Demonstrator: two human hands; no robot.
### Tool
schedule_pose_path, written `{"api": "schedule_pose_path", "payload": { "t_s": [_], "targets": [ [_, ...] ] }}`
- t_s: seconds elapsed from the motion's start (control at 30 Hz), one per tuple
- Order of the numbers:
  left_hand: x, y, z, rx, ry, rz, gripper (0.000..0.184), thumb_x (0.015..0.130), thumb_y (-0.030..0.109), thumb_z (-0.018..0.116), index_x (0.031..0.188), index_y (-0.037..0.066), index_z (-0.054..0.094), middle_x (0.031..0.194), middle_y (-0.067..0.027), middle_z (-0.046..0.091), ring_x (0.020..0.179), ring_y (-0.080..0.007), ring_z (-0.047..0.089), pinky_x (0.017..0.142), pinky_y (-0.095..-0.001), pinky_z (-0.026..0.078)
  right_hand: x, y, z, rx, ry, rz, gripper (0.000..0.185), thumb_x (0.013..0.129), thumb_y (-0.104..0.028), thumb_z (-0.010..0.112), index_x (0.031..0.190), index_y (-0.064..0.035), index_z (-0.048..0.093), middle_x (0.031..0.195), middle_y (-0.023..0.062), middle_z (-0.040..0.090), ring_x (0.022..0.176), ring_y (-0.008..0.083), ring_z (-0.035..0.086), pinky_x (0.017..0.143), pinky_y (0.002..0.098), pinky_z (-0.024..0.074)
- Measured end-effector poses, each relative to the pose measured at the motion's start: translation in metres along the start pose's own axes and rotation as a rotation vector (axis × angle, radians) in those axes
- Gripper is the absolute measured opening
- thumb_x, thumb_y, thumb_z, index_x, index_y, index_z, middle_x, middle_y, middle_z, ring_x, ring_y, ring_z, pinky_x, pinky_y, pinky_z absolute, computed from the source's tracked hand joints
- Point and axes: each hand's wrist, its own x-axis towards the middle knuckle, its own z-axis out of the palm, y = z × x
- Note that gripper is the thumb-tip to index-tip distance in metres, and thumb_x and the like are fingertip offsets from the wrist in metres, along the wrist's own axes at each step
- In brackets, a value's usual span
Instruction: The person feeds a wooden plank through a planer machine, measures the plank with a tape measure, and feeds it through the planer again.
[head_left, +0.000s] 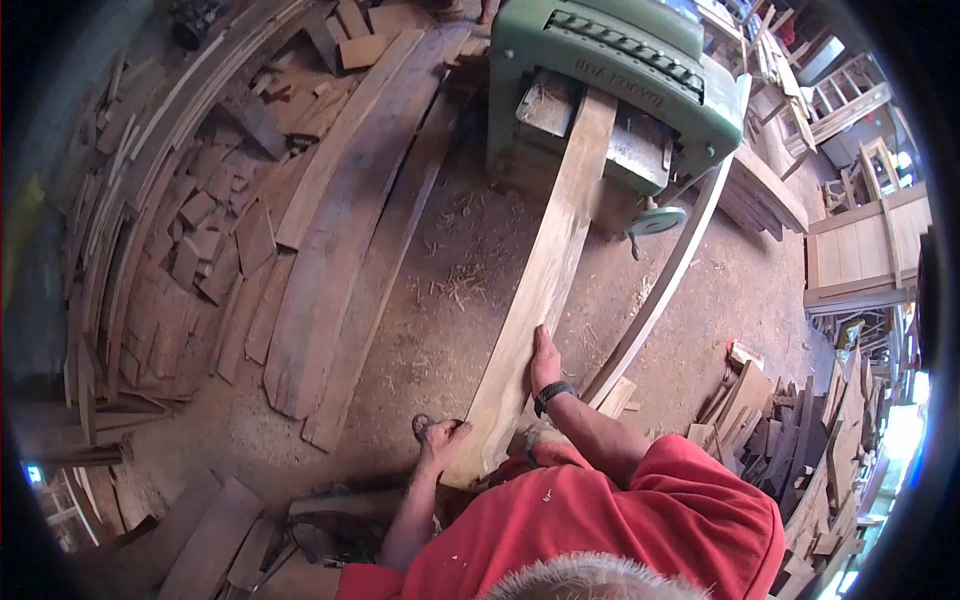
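A long wooden plank (540, 270) slants from my body up to a green thickness planer (620, 70), its far end inside the machine's opening. My left hand (442, 443) is closed on the plank's left edge near its close end. Farther along, my right hand (545, 362) grips the right edge, with a dark watch (552, 397) on that wrist. The fingers under the wood are partly hidden.
Long boards (350, 250) lie on the floor at left, beside a heap of wood offcuts (210, 220). A handwheel (657, 220) juts from the planer. A long narrow strip of wood (665, 285) runs along the right. More scrap wood (745, 400) lies at lower right.
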Motion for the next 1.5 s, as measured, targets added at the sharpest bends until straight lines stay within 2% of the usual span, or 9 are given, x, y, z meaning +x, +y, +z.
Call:
{"api": "schedule_pose_path", "payload": {
  "t_s": [0.27, 0.33, 0.43, 0.5, 0.6, 0.67, 0.97, 1.07, 1.5],
  "targets": [
    [0.026, 0.018, -0.001, 0.061, -0.057, -0.078, 0.052, 0.09, 0.051, 0.062, 0.089, 0.0, 0.074, 0.064, -0.0142, 0.064, 0.066, -0.0274, 0.064, 0.078, -0.039, 0.047, 0.021, -0.028, 0.001, -0.108, -0.021, 0.088, 0.069, 0.099, -0.052, 0.048, 0.131, 0.0099, 0.055, 0.129, 0.0192, 0.061, 0.12, 0.0245, 0.056, 0.105, 0.033, 0.0386],
    [0.033, 0.02, -0.001, 0.094, -0.085, -0.09, 0.052, 0.09, 0.051, 0.062, 0.089, 0.0, 0.073, 0.065, -0.0153, 0.064, 0.068, -0.0293, 0.065, 0.082, -0.0394, 0.047, 0.026, -0.024, 0.004, -0.142, 0.103, -0.093, 0.072, 0.096, -0.057, 0.05, 0.108, 0.0124, 0.064, 0.096, 0.0248, 0.069, 0.093, 0.0291, 0.065, 0.086, 0.0394, 0.0477],
    [0.038, 0.009, 0.002, 0.15, -0.073, -0.027, 0.053, 0.09, 0.05, 0.062, 0.091, -0.002, 0.073, 0.069, -0.0182, 0.065, 0.073, -0.032, 0.066, 0.081, -0.0399, 0.048, 0.035, -0.032, 0.001, -0.228, 0.14, -0.023, 0.074, 0.094, -0.06, 0.052, 0.106, 0.012, 0.065, 0.098, 0.0273, 0.069, 0.095, 0.032, 0.066, 0.087, 0.0401, 0.0477],
    [0.049, 0.032, -0.005, 0.027, -0.132, -0.059, 0.055, 0.091, 0.051, 0.061, 0.092, -0.003, 0.072, 0.074, -0.0209, 0.066, 0.075, -0.0332, 0.066, 0.078, -0.0402, 0.049, 0.042, -0.038, 0.002, -0.309, 0.164, 0.041, 0.074, 0.093, -0.06, 0.053, 0.108, 0.0116, 0.065, 0.1, 0.0272, 0.069, 0.098, 0.0295, 0.066, 0.09, 0.0396, 0.0474],
    [0.062, 0.035, -0.006, -0.077, -0.142, 0.002, 0.053, 0.09, 0.046, 0.065, 0.075, -0.005, 0.063, 0.06, -0.0162, 0.053, 0.056, -0.0206, 0.052, 0.057, -0.0383, 0.042, 0.054, -0.041, 0.005, -0.37, 0.243, -0.007, 0.075, 0.091, -0.062, 0.053, 0.091, 0.0122, 0.063, 0.094, 0.034, 0.065, 0.094, 0.0427, 0.065, 0.085, 0.0462, 0.0471],
    [0.073, 0.03, -0.007, -0.066, -0.154, 0.055, 0.055, 0.09, 0.048, 0.064, 0.074, -0.005, 0.064, 0.061, -0.0171, 0.055, 0.057, -0.0198, 0.053, 0.057, -0.0386, 0.043, 0.056, -0.044, 0.004, -0.493, 0.307, -0.061, 0.076, 0.09, -0.064, 0.053, 0.088, 0.0116, 0.062, 0.093, 0.0355, 0.064, 0.094, 0.0474, 0.063, 0.086, 0.0489, 0.0462],
    [0.117, 0.025, -0.042, 0.032, -0.434, 0.001, 0.056, 0.091, 0.051, 0.059, 0.087, -0.003, 0.07, 0.071, -0.0178, 0.065, 0.066, -0.0196, 0.063, 0.064, -0.0369, 0.047, 0.068, -0.078, 0.009, -0.656, 0.382, 0.004, 0.078, 0.087, -0.07, 0.051, 0.113, 0.0018, 0.064, 0.111, 0.0306, 0.065, 0.11, 0.0441, 0.061, 0.095, 0.0473, 0.0462],
    [0.123, -0.04, -0.063, -0.006, -0.319, -0.021, 0.05, 0.093, 0.047, 0.058, 0.091, -0.001, 0.072, 0.083, -0.0212, 0.069, 0.081, -0.0319, 0.07, 0.072, -0.0408, 0.051, 0.076, -0.083, 0.011, -0.733, 0.442, -0.015, 0.078, 0.087, -0.071, 0.05, 0.113, 0.001, 0.064, 0.111, 0.0301, 0.065, 0.11, 0.0442, 0.061, 0.095, 0.0481, 0.046],
    [0.067, -0.215, -0.248, 0.358, -0.163, -0.578, 0.066, 0.089, 0.066, 0.049, 0.082, 0.006, 0.077, 0.09, -0.0216, 0.071, 0.094, -0.038, 0.068, 0.088, -0.046, 0.049, 0.099, -0.124, 0.022, -0.765, 0.472, -0.03, 0.076, 0.086, -0.07, 0.052, 0.103, 0.0012, 0.069, 0.103, 0.0269, 0.069, 0.102, 0.041, 0.065, 0.09, 0.0465, 0.0478]
  ]
}}
